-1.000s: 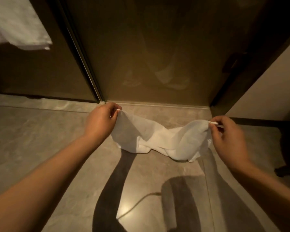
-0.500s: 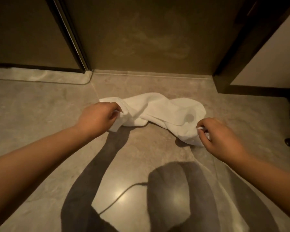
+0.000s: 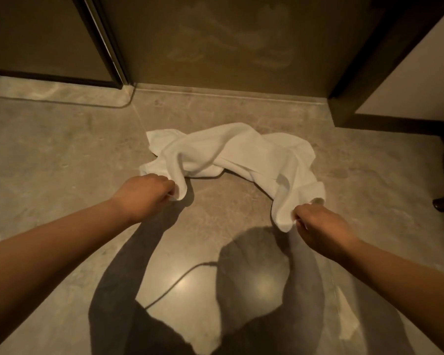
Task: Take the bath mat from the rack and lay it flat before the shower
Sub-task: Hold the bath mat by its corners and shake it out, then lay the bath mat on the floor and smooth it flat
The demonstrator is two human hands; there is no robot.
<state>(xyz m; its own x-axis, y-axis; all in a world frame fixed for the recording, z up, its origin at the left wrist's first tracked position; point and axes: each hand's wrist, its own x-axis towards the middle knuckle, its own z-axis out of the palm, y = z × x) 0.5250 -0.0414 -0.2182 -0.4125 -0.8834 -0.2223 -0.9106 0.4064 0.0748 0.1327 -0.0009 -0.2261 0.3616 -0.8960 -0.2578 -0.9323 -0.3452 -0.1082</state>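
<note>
Head view was examined from left to right. The left hand (image 3: 145, 193) was found pinched shut on a near corner of the bath mat (image 3: 231, 156), low to the floor (image 3: 62, 155). Beyond and between both hands the mat was seen bunched and twisted on the tiles, short of the shower threshold (image 3: 228, 94) and the glass door (image 3: 215, 42). Its long axis was judged to run left to right, roughly parallel to the threshold, sagging toward the right hand. The right hand (image 3: 321, 226) was found clamped on the other near corner, drawn closer to the body than the left. The two hands were held well apart, neither clearly nearer the mat, since each was already gripping it.

Against the frame half a second earlier, the hands were noted to be pulled back toward the body, and more cloth was spread across the floor. The mat was judged not yet flat; the coming move was assessed as depending on the near edge being drawn back and outward, away from the threshold.
</note>
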